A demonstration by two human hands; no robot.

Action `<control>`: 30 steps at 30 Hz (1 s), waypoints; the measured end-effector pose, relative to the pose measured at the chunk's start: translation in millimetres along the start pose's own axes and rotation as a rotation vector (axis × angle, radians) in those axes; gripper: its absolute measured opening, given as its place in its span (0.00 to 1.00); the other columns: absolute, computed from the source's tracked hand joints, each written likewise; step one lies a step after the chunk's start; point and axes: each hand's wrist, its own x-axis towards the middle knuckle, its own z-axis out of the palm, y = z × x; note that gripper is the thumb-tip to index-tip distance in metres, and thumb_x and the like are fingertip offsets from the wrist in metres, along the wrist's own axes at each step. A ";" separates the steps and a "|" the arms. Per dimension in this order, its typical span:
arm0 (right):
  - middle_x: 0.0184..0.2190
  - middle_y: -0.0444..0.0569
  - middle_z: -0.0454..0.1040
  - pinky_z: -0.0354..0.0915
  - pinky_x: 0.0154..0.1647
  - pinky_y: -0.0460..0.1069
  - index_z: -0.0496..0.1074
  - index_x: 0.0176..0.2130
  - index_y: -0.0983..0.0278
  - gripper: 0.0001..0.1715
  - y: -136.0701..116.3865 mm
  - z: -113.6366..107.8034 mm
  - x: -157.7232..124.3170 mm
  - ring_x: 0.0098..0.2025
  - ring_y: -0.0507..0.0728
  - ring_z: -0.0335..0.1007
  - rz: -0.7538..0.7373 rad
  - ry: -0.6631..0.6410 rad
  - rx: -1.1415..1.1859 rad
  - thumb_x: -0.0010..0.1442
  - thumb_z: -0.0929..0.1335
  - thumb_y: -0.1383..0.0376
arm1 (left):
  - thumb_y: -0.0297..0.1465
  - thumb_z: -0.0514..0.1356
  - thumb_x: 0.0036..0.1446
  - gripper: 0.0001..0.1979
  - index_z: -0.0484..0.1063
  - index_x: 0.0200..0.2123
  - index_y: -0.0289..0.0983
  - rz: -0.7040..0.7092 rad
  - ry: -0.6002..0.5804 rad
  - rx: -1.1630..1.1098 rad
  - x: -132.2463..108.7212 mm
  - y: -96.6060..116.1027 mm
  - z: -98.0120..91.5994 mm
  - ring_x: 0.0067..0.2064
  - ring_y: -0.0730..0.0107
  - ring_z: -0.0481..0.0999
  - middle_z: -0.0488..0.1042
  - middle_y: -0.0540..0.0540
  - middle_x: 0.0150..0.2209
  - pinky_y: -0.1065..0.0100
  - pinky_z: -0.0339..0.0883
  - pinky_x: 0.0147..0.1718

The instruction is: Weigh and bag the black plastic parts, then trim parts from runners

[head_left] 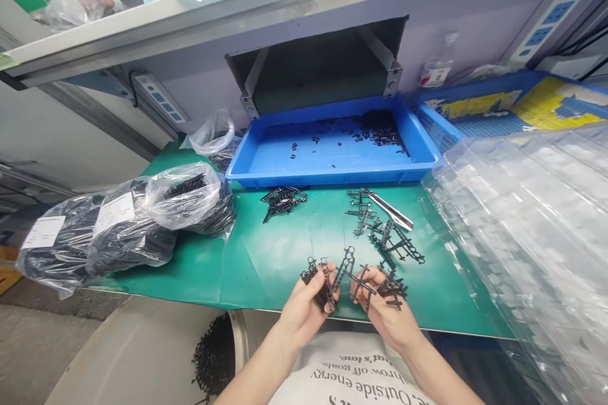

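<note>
A green bench mat [190,272] spans the lower middle of the frame, with stacked clear plastic trays [517,234] at right and bagged black parts [128,234] at left. A blue plastic tray [332,176] above the mat holds scattered small black pieces. Loose black moulded runners [392,240] lie on the mat, touching a slim steel tool [387,209]. At bottom center, the left hand [304,316], half closed, grips a black runner cluster [323,285]; the right hand [387,310], fingers partly curled, holds a branched black runner [361,285].
</note>
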 end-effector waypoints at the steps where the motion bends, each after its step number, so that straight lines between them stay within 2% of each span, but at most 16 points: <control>1: 0.25 0.43 0.62 0.60 0.29 0.45 0.65 0.29 0.63 0.15 1.8 -0.2 -0.7 0.26 0.49 0.60 0.005 -0.005 -0.013 0.50 0.69 0.54 | 0.41 0.69 0.34 0.26 0.67 0.35 0.32 0.005 -0.014 -0.001 0.1 -1.4 1.1 0.23 0.77 0.64 0.65 0.51 0.21 0.76 0.51 0.18; 4: 0.25 0.44 0.64 0.60 0.30 0.45 0.65 0.30 0.62 0.15 8.2 -2.2 -4.3 0.28 0.49 0.61 0.026 -0.032 -0.075 0.51 0.68 0.54 | 0.42 0.70 0.31 0.26 0.66 0.31 0.33 -0.001 -0.038 0.035 0.7 -1.2 5.3 0.23 0.75 0.65 0.66 0.50 0.19 0.75 0.50 0.19; 9: 0.25 0.44 0.64 0.60 0.31 0.46 0.64 0.30 0.62 0.15 10.2 -6.6 -9.3 0.28 0.50 0.61 0.042 -0.084 -0.205 0.54 0.66 0.53 | 0.40 0.71 0.30 0.22 0.66 0.24 0.31 -0.046 -0.062 0.122 0.1 3.5 9.3 0.20 0.78 0.63 0.64 0.51 0.17 0.74 0.51 0.20; 12: 0.26 0.46 0.65 0.60 0.33 0.48 0.64 0.31 0.62 0.15 7.7 -6.4 -9.3 0.29 0.52 0.62 0.059 -0.145 -0.250 0.55 0.65 0.53 | 0.42 0.70 0.30 0.23 0.66 0.22 0.31 -0.103 -0.087 0.132 -0.8 3.2 10.1 0.19 0.78 0.63 0.65 0.50 0.17 0.73 0.55 0.23; 14: 0.25 0.45 0.65 0.59 0.32 0.48 0.64 0.31 0.62 0.16 7.5 -6.0 -8.6 0.28 0.52 0.61 0.076 -0.138 -0.228 0.54 0.65 0.52 | 0.42 0.70 0.30 0.23 0.68 0.24 0.31 -0.085 -0.079 0.154 0.0 4.2 9.0 0.20 0.78 0.64 0.65 0.50 0.18 0.72 0.56 0.24; 17: 0.22 0.44 0.64 0.57 0.29 0.48 0.64 0.31 0.63 0.18 8.8 -6.6 -7.6 0.26 0.51 0.59 0.113 -0.047 -0.132 0.51 0.67 0.51 | 0.41 0.69 0.33 0.24 0.69 0.32 0.32 0.071 0.006 0.316 6.6 14.2 4.0 0.24 0.76 0.65 0.68 0.50 0.22 0.73 0.56 0.25; 19: 0.22 0.44 0.64 0.56 0.28 0.47 0.64 0.30 0.63 0.19 8.6 -7.5 -7.2 0.25 0.51 0.58 0.126 0.001 -0.046 0.49 0.69 0.51 | 0.40 0.67 0.36 0.23 0.70 0.34 0.32 0.208 0.077 0.525 15.3 29.2 -0.3 0.25 0.75 0.66 0.69 0.50 0.24 0.73 0.57 0.26; 21: 0.21 0.43 0.63 0.55 0.27 0.47 0.65 0.31 0.62 0.18 6.0 -7.8 -7.1 0.25 0.50 0.57 0.117 0.008 0.056 0.47 0.70 0.53 | 0.38 0.63 0.43 0.17 0.70 0.35 0.33 0.350 0.133 0.792 26.8 51.1 -3.0 0.28 0.73 0.67 0.70 0.48 0.27 0.71 0.59 0.28; 23: 0.21 0.43 0.62 0.53 0.26 0.47 0.65 0.31 0.61 0.15 1.6 -7.3 -7.5 0.24 0.50 0.55 0.110 -0.021 0.166 0.49 0.70 0.55 | 0.32 0.57 0.50 0.10 0.69 0.35 0.34 0.538 0.233 1.143 40.5 77.1 -3.3 0.34 0.69 0.69 0.72 0.46 0.33 0.69 0.60 0.34; 25: 0.21 0.43 0.60 0.52 0.25 0.46 0.64 0.29 0.61 0.12 -2.4 -6.3 -9.0 0.24 0.49 0.53 0.103 -0.068 0.257 0.52 0.69 0.57 | 0.28 0.53 0.54 0.07 0.68 0.37 0.34 0.745 0.398 1.499 55.1 102.5 -2.5 0.41 0.63 0.69 0.71 0.43 0.38 0.65 0.59 0.40; 27: 0.21 0.43 0.59 0.51 0.25 0.46 0.64 0.26 0.62 0.12 -4.2 -5.8 -11.8 0.24 0.49 0.51 0.090 -0.108 0.303 0.54 0.67 0.58 | 0.26 0.49 0.56 0.09 0.67 0.38 0.32 0.830 0.491 1.652 68.9 122.3 -2.6 0.46 0.56 0.67 0.70 0.39 0.40 0.58 0.56 0.44; 30: 0.20 0.44 0.58 0.49 0.25 0.46 0.63 0.24 0.64 0.15 -1.5 -7.1 -18.4 0.23 0.49 0.49 0.117 -0.200 0.309 0.56 0.65 0.58 | 0.29 0.50 0.57 0.11 0.66 0.40 0.30 0.853 0.499 1.717 84.4 136.9 -5.6 0.47 0.48 0.65 0.69 0.36 0.40 0.51 0.53 0.44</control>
